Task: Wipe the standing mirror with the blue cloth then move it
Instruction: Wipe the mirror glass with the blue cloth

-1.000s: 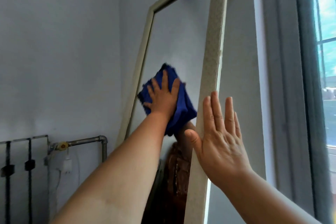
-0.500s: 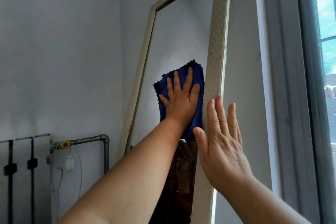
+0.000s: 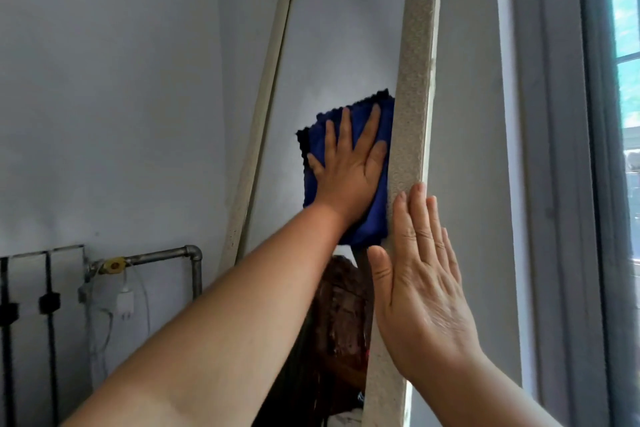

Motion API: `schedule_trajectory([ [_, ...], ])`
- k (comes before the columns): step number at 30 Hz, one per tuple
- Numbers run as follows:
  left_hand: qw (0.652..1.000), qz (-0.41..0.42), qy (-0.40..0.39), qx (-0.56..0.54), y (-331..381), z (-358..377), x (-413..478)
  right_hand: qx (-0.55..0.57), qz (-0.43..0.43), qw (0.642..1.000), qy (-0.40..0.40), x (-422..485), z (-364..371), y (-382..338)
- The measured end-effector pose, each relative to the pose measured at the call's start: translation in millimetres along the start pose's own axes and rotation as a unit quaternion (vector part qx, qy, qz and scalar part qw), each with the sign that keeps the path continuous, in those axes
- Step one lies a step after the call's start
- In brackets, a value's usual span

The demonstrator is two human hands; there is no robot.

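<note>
Against the grey wall [image 3: 104, 97] tilts one tall standing mirror [image 3: 332, 55], its pale rectangular frame pebbled. Your left hand [image 3: 349, 170], fingers flat and spread, presses one fuzzy, scallop-edged blue cloth [image 3: 375, 215] to the glass beside the right rail. Your right hand [image 3: 419, 288] lies flat, fingers straight, on that rail.

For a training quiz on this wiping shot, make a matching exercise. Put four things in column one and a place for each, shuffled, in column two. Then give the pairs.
Column one
1. blue cloth
2. left hand
3. right hand
4. metal pipe

Column two
A. flat against the right frame of the mirror
B. on the wall, left of the mirror
C. spread flat on the cloth
D. on the mirror, beside its right frame

Pairs: 1-D, 2-C, 3-A, 4-B
</note>
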State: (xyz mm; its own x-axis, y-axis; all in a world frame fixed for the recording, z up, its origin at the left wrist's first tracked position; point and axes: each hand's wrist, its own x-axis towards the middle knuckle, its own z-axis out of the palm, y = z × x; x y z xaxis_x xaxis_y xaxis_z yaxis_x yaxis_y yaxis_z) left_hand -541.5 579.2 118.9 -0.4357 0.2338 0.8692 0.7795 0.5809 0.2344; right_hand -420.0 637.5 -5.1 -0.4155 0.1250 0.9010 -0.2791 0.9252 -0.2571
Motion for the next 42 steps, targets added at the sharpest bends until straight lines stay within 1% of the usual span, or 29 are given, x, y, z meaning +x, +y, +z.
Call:
schedule_trajectory([
  [2, 1.000, 0.005, 0.012, -0.001, -4, -2, 20, -0.026, 0.000, 1.000, 0.003, 0, 1, 4],
  [4, 1.000, -0.008, 0.012, 0.000, -15, -7, 31, -0.074, -0.002, 0.997, -0.010, 1, 1, 7],
  [6, 0.999, -0.044, 0.007, -0.002, -32, -10, 37, -0.135, -0.008, 0.991, -0.026, 1, 0, 12],
  [8, 0.995, -0.099, 0.014, -0.003, -55, -11, 31, -0.170, -0.013, 0.985, -0.039, 0, -1, 15],
  [12, 0.969, -0.243, 0.031, -0.021, -112, -5, -18, -0.183, -0.009, 0.981, -0.056, 0, -1, 15],
  [14, 0.955, -0.293, 0.031, -0.023, -134, 0, -57, -0.185, -0.012, 0.981, -0.063, 0, -1, 15],
  [16, 0.941, -0.336, 0.039, -0.034, -137, 9, -99, -0.173, -0.009, 0.983, -0.065, -1, -2, 14],
  [18, 0.927, -0.370, 0.047, -0.048, -120, 18, -133, -0.139, -0.005, 0.988, -0.062, -2, -2, 11],
  [19, 0.931, -0.360, 0.044, -0.041, -105, 21, -142, -0.120, -0.002, 0.991, -0.059, -4, -3, 8],
  [20, 0.944, -0.326, 0.037, -0.028, -88, 22, -143, -0.106, -0.003, 0.993, -0.055, -4, -4, 4],
  [22, 0.976, -0.215, 0.013, -0.001, -55, 22, -127, -0.088, 0.002, 0.994, -0.062, -12, -7, -1],
  [24, 0.993, -0.113, -0.006, 0.009, -29, 17, -92, -0.077, -0.001, 0.995, -0.064, -19, -7, -1],
  [26, 0.998, -0.063, -0.012, 0.010, -18, 7, -52, -0.072, -0.005, 0.995, -0.070, -26, -5, 2],
  [27, 0.998, -0.067, -0.012, 0.009, -20, 3, -36, -0.071, -0.006, 0.995, -0.073, -27, -4, 4],
  [28, 0.995, -0.095, -0.010, 0.010, -28, 1, -25, -0.073, -0.007, 0.994, -0.077, -28, -2, 5],
  [29, 0.989, -0.145, -0.010, 0.015, -41, -1, -23, -0.078, -0.008, 0.994, -0.082, -29, -1, 6],
  [31, 0.965, -0.260, -0.012, 0.033, -72, 0, -41, -0.087, -0.008, 0.992, -0.087, -31, 3, 8],
  [33, 0.934, -0.358, -0.001, 0.001, -95, 7, -86, -0.084, -0.008, 0.992, -0.088, -34, 5, 10],
  [34, 0.919, -0.393, 0.013, -0.026, -99, 12, -114, -0.081, -0.010, 0.993, -0.090, -36, 5, 10],
  [35, 0.911, -0.409, 0.023, -0.045, -97, 19, -142, -0.077, -0.013, 0.993, -0.091, -38, 6, 11],
  [36, 0.914, -0.402, 0.020, -0.048, -88, 25, -168, -0.073, -0.014, 0.993, -0.090, -40, 7, 13],
  [38, 0.945, -0.327, -0.004, -0.022, -62, 32, -193, -0.055, -0.015, 0.995, -0.085, -43, 6, 16],
  [40, 0.977, -0.211, -0.005, 0.008, -41, 31, -171, -0.030, -0.016, 0.997, -0.072, -45, 5, 17],
  [42, 0.995, -0.091, -0.004, 0.032, -24, 20, -120, -0.009, -0.017, 0.998, -0.061, -47, 4, 16],
])
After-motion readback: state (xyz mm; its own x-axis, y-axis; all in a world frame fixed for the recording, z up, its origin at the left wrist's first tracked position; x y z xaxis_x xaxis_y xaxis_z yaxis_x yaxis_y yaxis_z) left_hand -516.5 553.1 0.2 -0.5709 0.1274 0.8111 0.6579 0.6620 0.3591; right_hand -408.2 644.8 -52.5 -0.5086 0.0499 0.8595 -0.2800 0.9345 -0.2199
